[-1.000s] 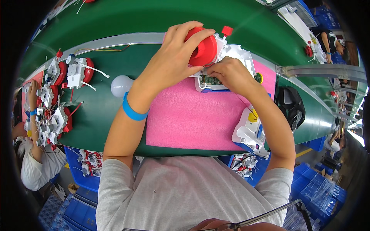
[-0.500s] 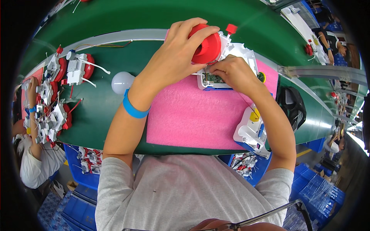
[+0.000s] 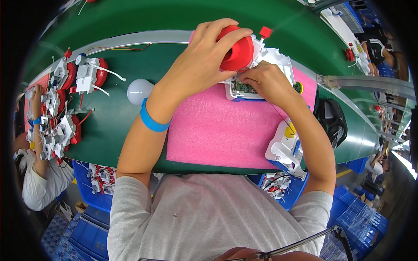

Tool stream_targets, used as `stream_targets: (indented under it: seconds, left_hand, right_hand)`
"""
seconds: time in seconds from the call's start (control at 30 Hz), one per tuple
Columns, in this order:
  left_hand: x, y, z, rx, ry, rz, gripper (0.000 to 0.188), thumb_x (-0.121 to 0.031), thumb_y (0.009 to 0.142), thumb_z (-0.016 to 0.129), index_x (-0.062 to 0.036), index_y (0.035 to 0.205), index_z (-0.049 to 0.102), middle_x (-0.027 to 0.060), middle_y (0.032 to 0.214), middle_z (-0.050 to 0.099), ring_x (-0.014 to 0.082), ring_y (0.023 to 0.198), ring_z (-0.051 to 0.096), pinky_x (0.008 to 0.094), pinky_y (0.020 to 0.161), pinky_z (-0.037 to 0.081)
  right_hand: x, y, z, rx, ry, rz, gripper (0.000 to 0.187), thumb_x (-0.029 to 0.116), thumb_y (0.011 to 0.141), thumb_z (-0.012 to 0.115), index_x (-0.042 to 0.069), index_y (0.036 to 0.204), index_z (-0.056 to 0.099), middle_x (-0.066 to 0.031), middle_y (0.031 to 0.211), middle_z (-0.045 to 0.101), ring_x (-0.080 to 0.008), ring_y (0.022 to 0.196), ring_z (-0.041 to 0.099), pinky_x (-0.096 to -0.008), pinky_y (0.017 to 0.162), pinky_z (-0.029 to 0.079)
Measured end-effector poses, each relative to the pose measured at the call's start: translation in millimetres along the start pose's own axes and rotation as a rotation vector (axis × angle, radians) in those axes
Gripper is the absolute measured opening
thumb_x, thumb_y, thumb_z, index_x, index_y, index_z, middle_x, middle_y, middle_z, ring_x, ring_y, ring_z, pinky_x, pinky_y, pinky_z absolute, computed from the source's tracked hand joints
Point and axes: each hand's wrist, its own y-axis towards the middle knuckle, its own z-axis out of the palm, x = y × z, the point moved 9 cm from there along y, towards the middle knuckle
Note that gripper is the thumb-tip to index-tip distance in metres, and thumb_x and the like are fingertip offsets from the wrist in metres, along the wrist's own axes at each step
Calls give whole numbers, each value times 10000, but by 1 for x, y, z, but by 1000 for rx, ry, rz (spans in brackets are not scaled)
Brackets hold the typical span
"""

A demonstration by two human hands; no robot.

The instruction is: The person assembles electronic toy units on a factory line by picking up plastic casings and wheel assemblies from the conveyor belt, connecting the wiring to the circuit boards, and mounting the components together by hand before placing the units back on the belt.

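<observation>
My left hand (image 3: 204, 56) is closed round a red, round, cup-like part (image 3: 238, 53) with a white bracket behind it, tilted above a white plastic housing (image 3: 278, 60). A small red block (image 3: 265, 32) sticks up from that bracket. Below it, my right hand (image 3: 265, 80) is closed in a pinch inside the housing, over a green circuit board (image 3: 244, 88). What its fingertips hold is hidden. A thin dark wire runs from beneath this hand down to a second white housing half (image 3: 285, 150), which has a yellow piece (image 3: 290, 130) in it.
A pink foam mat (image 3: 213, 130) lies under the work on the green table. Left of it are a white globe (image 3: 139, 92) and several red-and-white assemblies (image 3: 91, 76), beside a co-worker's arm (image 3: 38, 113). A black bag-like object (image 3: 331, 122) is at the right. Blue bins (image 3: 93, 195) stand below the table edge.
Almost nothing differs. The whole view has shifted slightly, and both hands keep their places at the red part and the circuit board.
</observation>
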Motion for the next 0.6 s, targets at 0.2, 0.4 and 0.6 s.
stream_targets:
  seconds: [0.2,0.4,0.6]
  left_hand:
    - [0,-1,0,-6,7,5,724,-55,579,782,-150,1237,496,105,1259,429,334,1149,422,395,937,429]
    - [-2,-1,1,-17,-11,24,710,-40,576,778,-145,1222,505,109,1248,439,338,1144,427,398,936,420]
    - [-3,-2,2,-13,-29,25,696,-40,581,778,-136,1217,511,114,1240,443,336,1139,430,398,928,423]
  right_hand:
    - [1,2,7,17,-107,-10,120,28,709,608,66,797,680,-149,693,623,-321,678,611,-410,634,481]
    - [4,4,11,61,-176,15,175,16,691,606,87,819,702,-162,672,618,-321,648,609,-406,611,485]
    - [0,0,13,28,-174,27,169,57,701,634,110,833,726,-115,707,650,-297,634,552,-368,616,474]
